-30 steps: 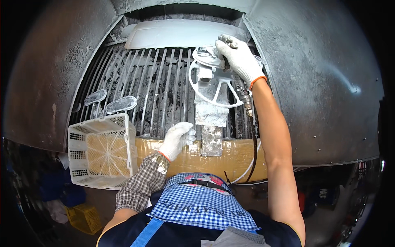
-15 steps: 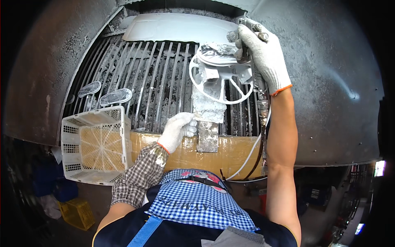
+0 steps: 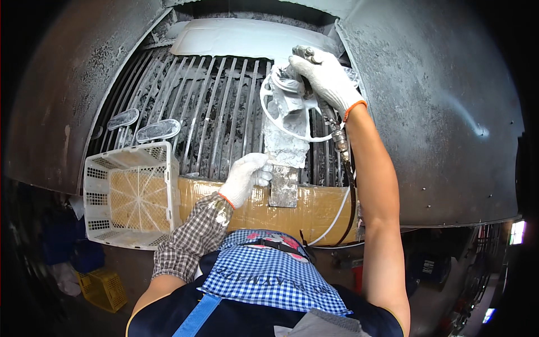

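spraying step in hand: right hand (image 3: pixel 325 78) grips spray gun (image 3: pixel 306 84) over white ring part (image 3: pixel 292 115) on paint-caked stand (image 3: pixel 285 163), left hand (image 3: pixel 244 177) closed on stand's edge over grille (image 3: pixel 213 112); next likely needs a steady gun sweep.

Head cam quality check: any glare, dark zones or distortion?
Head view: strong fisheye, booth wall and grate bars bow toward the rim; corners black; soft glare streak on the right wall; right hand and left hand well lit and sharp.
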A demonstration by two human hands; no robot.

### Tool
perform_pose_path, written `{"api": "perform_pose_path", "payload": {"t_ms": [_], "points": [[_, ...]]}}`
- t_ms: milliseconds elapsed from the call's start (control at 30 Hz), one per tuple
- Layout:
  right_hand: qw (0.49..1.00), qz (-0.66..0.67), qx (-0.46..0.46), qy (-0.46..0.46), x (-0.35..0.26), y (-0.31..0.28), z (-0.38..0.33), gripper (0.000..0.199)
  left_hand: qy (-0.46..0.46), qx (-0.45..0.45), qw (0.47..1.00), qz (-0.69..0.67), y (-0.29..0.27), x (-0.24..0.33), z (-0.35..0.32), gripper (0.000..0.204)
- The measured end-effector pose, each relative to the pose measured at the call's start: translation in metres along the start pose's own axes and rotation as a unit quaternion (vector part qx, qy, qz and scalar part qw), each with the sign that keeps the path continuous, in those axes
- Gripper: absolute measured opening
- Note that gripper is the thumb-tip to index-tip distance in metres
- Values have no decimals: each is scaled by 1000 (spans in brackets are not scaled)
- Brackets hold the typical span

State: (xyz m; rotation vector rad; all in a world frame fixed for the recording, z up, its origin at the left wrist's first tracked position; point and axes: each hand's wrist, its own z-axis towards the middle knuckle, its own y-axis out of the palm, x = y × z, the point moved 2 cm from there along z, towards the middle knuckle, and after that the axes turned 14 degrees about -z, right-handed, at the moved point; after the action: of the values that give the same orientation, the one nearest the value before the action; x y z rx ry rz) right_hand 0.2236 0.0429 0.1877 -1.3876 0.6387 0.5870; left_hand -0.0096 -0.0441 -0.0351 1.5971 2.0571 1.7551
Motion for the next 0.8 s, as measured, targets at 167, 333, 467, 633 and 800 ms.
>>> {"api": "perform_pose_path", "payload": {"t_ms": [167,333,467,633,800], "points": [[991,122,43,-21,-9,-13,-16,24,7,-22,1000,-11,6,0,-1,25],[970,202,133,21,-21,-57,-69,49,-3,-31,999,-27,4,-8,3,30],[961,184,205,34,-27,-78,-128,45,-20,-48,998,-17,15,-9,3,33],[932,174,304,91,-9,-60,-200,50,-55,-100,993,-23,58,2,-6,36],[910,218,325,136,25,-27,-255,56,-25,-160,985,-63,97,4,0,38]]}}
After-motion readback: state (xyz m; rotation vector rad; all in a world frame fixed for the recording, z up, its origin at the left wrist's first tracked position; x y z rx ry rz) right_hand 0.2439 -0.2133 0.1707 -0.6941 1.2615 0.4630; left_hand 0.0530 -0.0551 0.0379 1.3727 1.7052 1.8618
